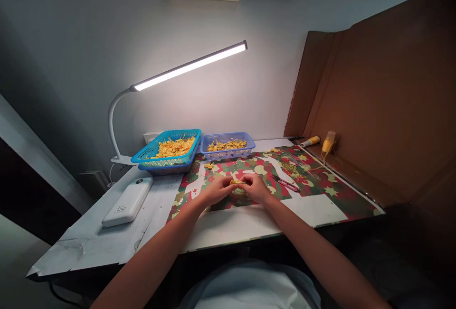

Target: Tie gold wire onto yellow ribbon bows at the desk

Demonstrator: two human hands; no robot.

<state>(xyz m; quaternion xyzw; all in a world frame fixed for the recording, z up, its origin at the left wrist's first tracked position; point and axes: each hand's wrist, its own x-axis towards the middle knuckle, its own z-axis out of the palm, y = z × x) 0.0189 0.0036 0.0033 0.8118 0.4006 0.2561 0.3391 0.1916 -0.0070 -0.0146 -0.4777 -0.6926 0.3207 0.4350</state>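
My left hand (216, 190) and my right hand (257, 188) meet over the patterned mat, fingertips pinched together. Between them is a small yellow piece (235, 182), mostly covered by the fingers, so its exact kind is unclear. Beyond the hands, a few similar yellow pieces (209, 166) lie on the camouflage-and-star mat (331, 181). Pink-handled snips (288, 185) rest to the right of my right hand. Farther back, a turquoise basket (164, 161) and a purple basket (228, 154) hold many yellow pieces.
A white power bank (128, 202) lies on the left of the table. Behind it, a lit desk lamp (190, 66) arches over the baskets. Loose yellow threads (292, 170) and two yellow thread spools (328, 143) are at right, beside a tall cardboard sheet (384, 90).
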